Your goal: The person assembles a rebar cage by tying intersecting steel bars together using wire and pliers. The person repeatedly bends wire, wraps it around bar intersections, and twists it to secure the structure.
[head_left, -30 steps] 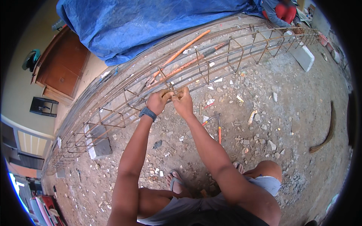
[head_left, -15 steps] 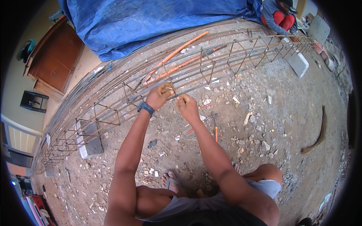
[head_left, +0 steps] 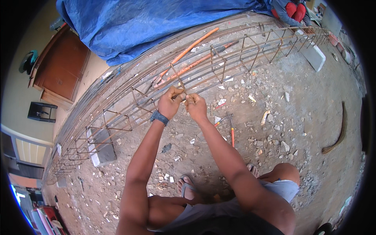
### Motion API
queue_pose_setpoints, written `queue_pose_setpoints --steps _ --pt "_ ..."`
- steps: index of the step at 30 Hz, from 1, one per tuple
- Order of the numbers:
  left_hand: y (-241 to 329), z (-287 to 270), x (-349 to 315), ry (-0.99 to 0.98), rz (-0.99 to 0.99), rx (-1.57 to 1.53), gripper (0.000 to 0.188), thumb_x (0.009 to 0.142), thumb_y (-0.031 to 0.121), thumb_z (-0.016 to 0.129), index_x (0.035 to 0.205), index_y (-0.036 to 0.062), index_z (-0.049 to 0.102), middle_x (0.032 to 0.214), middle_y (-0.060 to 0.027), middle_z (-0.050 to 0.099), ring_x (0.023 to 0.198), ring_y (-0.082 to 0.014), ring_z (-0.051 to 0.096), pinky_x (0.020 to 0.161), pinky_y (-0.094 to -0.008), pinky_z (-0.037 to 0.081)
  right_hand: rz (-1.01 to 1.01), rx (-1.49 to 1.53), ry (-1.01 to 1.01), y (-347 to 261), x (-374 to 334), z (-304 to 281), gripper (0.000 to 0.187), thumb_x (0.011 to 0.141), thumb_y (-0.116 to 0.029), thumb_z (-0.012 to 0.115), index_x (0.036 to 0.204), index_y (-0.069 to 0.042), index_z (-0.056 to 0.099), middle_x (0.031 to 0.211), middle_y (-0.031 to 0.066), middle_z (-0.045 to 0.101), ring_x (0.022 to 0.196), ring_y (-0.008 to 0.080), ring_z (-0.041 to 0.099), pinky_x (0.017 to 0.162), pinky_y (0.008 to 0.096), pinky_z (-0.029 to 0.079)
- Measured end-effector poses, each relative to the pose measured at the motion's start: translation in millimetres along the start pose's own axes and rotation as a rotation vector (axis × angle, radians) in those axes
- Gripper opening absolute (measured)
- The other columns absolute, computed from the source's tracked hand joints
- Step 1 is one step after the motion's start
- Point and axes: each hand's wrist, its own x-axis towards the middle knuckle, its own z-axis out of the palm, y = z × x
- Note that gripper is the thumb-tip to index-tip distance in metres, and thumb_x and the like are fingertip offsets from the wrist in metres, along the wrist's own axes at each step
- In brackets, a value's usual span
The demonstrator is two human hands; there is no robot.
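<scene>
A long rebar cage [head_left: 243,58] of rusty bars and square stirrups runs across the ground in front of me. My left hand [head_left: 169,103], with a dark band at the wrist, is closed at the cage's near side, its fingers around the lower part of a rebar stirrup [head_left: 178,77]. Close beside it, my right hand [head_left: 196,106] pinches at the same corner, thumb and fingertips together. Whatever lies between the right fingertips is too small to make out. The fingertips of both hands nearly meet.
Pale blocks [head_left: 102,150] prop the cage. Orange-handled bolt cutters [head_left: 192,47] lie behind it. Pincers with red handles [head_left: 232,135] rest on rubble-strewn ground. A blue tarp [head_left: 149,23] covers the back; another person [head_left: 291,13] squats far right. A bundle of thin sticks [head_left: 338,133] lies right.
The view has shifted slightly, moving the scene rightward in the picture. My hands stay at the same stirrup corner, and their fingertips have drawn closer together.
</scene>
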Motion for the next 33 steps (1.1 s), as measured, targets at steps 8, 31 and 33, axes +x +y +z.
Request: queue_pose_setpoints --steps 8,31,33 --pt "2 -3 2 -0.067 -0.125 -0.188 0.019 0.093 0.003 0.065 0.112 -0.0010 0.065 0.105 -0.0084 0.072 0.095 -0.0116 0.066 0.084 -0.0277 0.053 0.093 0.574 0.095 3 -11 11 0.015 0.099 -0.011 0.060 0.092 0.002 0.062 0.077 0.0072 0.066 0.062 0.0125 0.063 0.054 0.0272 0.052" --pt "12 -23 24 -0.368 -0.495 -0.150 0.037 0.103 0.033 0.055 0.120 0.0025 0.069 0.105 -0.0019 0.071 0.073 -0.0074 0.061 0.064 -0.0214 0.045 -0.022 0.319 0.076 42 -9 10 0.015 0.097 -0.015 0.062 0.091 -0.001 0.064 0.072 -0.0007 0.059 0.065 0.0069 0.051 0.058 0.0273 0.042" --pt "17 -24 23 -0.370 -0.510 -0.146 0.038 0.103 0.034 0.055 0.121 0.0032 0.069 0.104 -0.0011 0.072 0.074 -0.0075 0.062 0.065 -0.0212 0.044 -0.016 0.340 0.075 37 -11 11 0.016 0.097 -0.015 0.061 0.091 -0.001 0.064 0.072 -0.0002 0.059 0.064 0.0066 0.050 0.057 0.0270 0.041"
